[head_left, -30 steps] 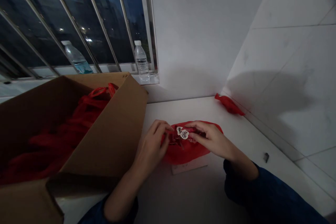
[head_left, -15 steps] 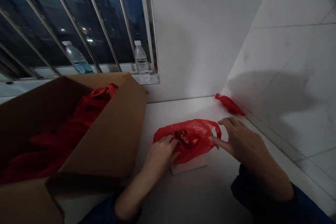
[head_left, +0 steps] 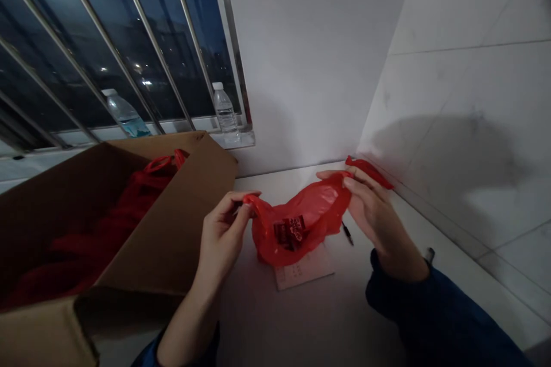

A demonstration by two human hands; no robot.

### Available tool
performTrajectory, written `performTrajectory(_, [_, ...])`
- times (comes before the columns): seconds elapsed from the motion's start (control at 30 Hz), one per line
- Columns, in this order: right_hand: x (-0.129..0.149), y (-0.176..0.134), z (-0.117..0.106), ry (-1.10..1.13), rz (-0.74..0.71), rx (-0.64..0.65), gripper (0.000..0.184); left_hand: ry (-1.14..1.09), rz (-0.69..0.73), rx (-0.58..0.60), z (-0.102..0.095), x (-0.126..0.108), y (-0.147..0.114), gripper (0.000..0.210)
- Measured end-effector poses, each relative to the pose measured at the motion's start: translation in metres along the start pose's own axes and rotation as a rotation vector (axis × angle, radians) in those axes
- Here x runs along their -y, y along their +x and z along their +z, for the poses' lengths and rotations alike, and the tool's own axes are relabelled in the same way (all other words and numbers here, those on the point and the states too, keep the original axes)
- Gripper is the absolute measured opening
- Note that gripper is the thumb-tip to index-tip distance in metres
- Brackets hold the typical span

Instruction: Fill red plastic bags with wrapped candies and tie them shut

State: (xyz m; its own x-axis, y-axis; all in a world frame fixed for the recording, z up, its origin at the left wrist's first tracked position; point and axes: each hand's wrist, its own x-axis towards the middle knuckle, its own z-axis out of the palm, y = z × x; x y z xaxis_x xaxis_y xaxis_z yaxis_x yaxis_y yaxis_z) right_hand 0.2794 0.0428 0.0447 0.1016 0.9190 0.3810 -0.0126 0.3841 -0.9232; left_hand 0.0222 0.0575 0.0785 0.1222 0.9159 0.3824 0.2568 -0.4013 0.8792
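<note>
A thin red plastic bag point(head_left: 318, 200) is stretched between my two hands, its mouth spread apart. My left hand point(head_left: 224, 229) pinches the bag's left handle between thumb and fingers. At the other end, my right hand point(head_left: 370, 200) is closed on the right handle. Dark red printed packets point(head_left: 290, 232) lie inside the bag. Under its near side, a white sheet or pad with writing point(head_left: 305, 272) rests on the white table point(head_left: 275, 321). A dark pen point(head_left: 348, 234) lies between the bag and my right wrist.
On the left stands an open cardboard box point(head_left: 172, 223) holding several red plastic bags point(head_left: 116, 223). Two clear bottles point(head_left: 224, 109) point(head_left: 127, 114) stand on the sill by the barred window. Another red bag point(head_left: 372, 173) lies against the tiled wall at the back right.
My left hand has moved from the packets to the bag's left handle and pulled it up. My right hand has taken hold of the right handle. The bag's mouth is wider now.
</note>
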Motion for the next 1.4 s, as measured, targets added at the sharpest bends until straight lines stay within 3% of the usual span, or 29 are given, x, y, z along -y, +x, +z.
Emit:
performTrajectory(0.1, [-0.004,0.001,0.026,0.169,-0.024,-0.028,0.022,-0.198,-0.076,-0.013,0.011,-0.01,0.007,0.018])
performTrajectory(0.17, [-0.004,0.0,0.038,0.105,-0.044,0.075,0.036,-0.233,-0.076,0.008,0.019,-0.015,0.011,0.019])
performTrajectory(0.23, [-0.003,-0.001,0.046,-0.04,-0.09,0.182,0.062,-0.226,-0.059,0.05,0.027,-0.02,0.013,0.02])
performTrajectory(0.3, [-0.003,-0.003,0.052,-0.161,-0.168,0.248,0.073,-0.174,-0.028,0.144,0.032,-0.026,0.012,0.017])
performTrajectory(0.4, [-0.008,-0.003,0.059,-0.173,-0.244,0.299,0.046,0.012,0.153,0.281,0.037,-0.031,0.004,0.012])
performTrajectory(0.47, [-0.013,-0.004,0.061,-0.123,-0.254,0.271,0.029,0.156,0.303,0.237,0.04,-0.028,-0.005,0.014])
performTrajectory(0.53, [-0.017,-0.005,0.062,-0.084,-0.237,0.187,0.022,0.214,0.328,0.12,0.043,-0.018,-0.015,0.023])
performTrajectory(0.6, [-0.02,-0.007,0.064,-0.018,-0.164,0.114,0.019,0.156,0.208,0.075,0.047,-0.003,-0.024,0.056])
performTrajectory(0.67, [-0.021,-0.009,0.064,0.102,-0.022,0.114,0.02,0.01,0.043,0.147,0.05,0.012,-0.031,0.084])
performTrajectory(0.7, [-0.022,-0.01,0.065,0.172,0.06,0.139,0.02,-0.084,-0.044,0.215,0.05,0.017,-0.033,0.086])
performTrajectory(0.83, [-0.023,-0.012,0.062,0.414,0.282,0.195,0.019,-0.48,-0.355,0.439,0.044,0.025,-0.03,0.052])
performTrajectory(0.93, [-0.019,-0.011,0.054,0.45,0.294,0.268,0.012,-0.681,-0.497,0.439,0.035,0.024,-0.023,0.047])
performTrajectory(1.0, [-0.013,-0.01,0.048,0.333,0.217,0.407,0.015,-0.764,-0.587,0.407,0.032,0.023,-0.019,0.047])
performTrajectory(1.1, [-0.005,-0.011,0.043,-0.075,-0.035,0.567,0.02,-0.799,-0.652,0.342,0.03,0.023,-0.017,0.043])
performTrajectory(1.23, [-0.005,-0.017,0.045,-0.625,-0.219,0.457,0.021,-0.718,-0.612,0.313,0.03,0.022,-0.017,0.035])
performTrajectory(1.3, [-0.008,-0.02,0.047,-0.714,-0.262,0.38,0.02,-0.691,-0.597,0.314,0.03,0.021,-0.017,0.035])
performTrajectory(1.4, [-0.01,-0.019,0.051,-0.667,-0.319,0.311,0.023,-0.681,-0.605,0.348,0.032,0.022,-0.018,0.039])
